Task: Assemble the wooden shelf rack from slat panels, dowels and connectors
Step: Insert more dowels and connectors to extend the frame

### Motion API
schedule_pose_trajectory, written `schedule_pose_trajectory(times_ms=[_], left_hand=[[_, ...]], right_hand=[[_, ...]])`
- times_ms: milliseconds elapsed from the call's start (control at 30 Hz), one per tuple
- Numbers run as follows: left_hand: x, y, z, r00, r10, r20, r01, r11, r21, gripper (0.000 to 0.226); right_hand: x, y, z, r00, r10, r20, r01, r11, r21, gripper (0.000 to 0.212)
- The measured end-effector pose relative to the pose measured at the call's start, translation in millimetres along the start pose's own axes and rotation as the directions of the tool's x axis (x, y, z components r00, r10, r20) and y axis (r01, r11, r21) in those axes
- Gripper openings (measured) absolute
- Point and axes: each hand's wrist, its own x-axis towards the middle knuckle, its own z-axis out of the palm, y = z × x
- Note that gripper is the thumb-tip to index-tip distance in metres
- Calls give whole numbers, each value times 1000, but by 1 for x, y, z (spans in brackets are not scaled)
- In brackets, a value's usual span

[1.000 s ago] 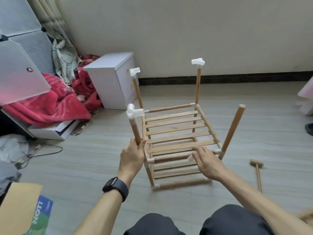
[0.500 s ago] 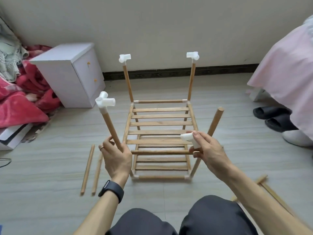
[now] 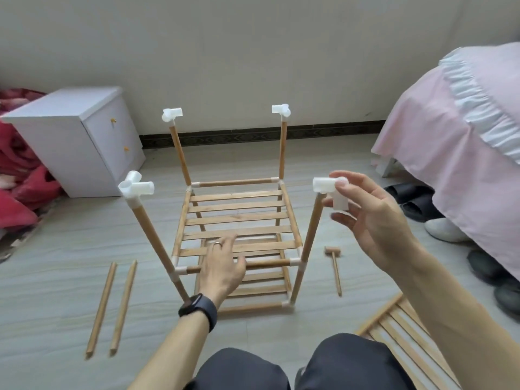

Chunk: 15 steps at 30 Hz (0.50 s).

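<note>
The right hand point(image 3: 374, 220) is closed in a pinch on a white connector point(image 3: 327, 184), held at the top of the near right post point(image 3: 311, 235), right of centre; whether it is seated cannot be told. The left hand point(image 3: 222, 270) is laid flat, fingers relaxed, on the rack point(image 3: 236, 197) at centre. If the connector is pushed on askew, the leaning post could be levered from its lower joint, or the rack tipped. A mallet point(image 3: 336, 273) lies just beside.
</note>
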Motion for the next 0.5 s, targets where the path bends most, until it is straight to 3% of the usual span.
schedule_pose_trajectory(times_ms=[100, 167, 333, 500], left_hand=[[21, 4, -8, 922, -31, 387, -61, 973, 223, 68], [34, 6, -12, 866, -78, 495, -81, 953, 291, 69], [45, 8, -13, 843, -99, 529, -120, 923, 364, 66], [43, 2, -12, 847, -92, 524, -120, 927, 355, 68]], right_hand=[[11, -1, 4, 995, -45, -87, 34, 991, -129, 24], [21, 2, 7, 989, -38, -146, 15, 988, -152, 24], [38, 17, 8, 978, 98, -183, -121, 985, -123, 40], [40, 29, 11, 980, 57, -189, -66, 997, -40, 49]])
